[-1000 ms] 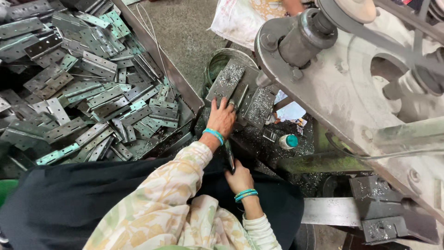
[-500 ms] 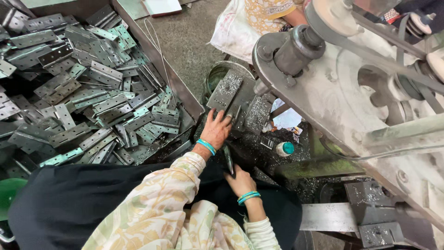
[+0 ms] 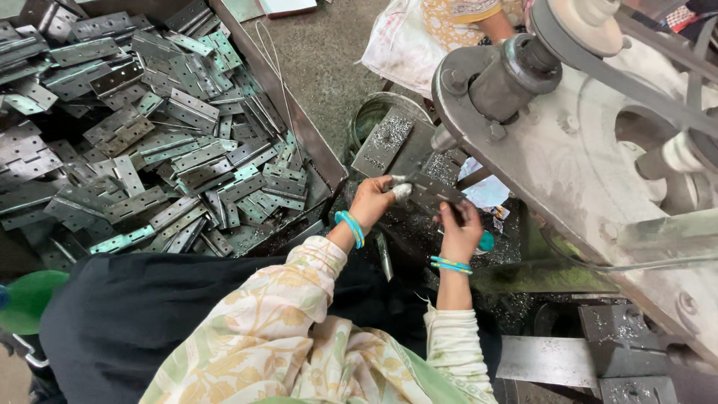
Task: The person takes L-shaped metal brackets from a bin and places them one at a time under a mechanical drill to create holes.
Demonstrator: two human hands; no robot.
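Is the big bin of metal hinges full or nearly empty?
Full: the bin is heaped with grey hinges almost to its rim.

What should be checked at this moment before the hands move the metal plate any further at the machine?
1. Left hand grips the metal plate at its near end: ok.
2. Right hand supports the plate's other end: ok.
3. Both hands clear of the pulley and belt: ok, they sit lower.
4. Whether the machine is running: cannot tell.
5. Work area free of metal shavings: not ok, chips lie around the hands.
6. Stock within reach: ok, the bin of hinge plates lies beside the left arm.
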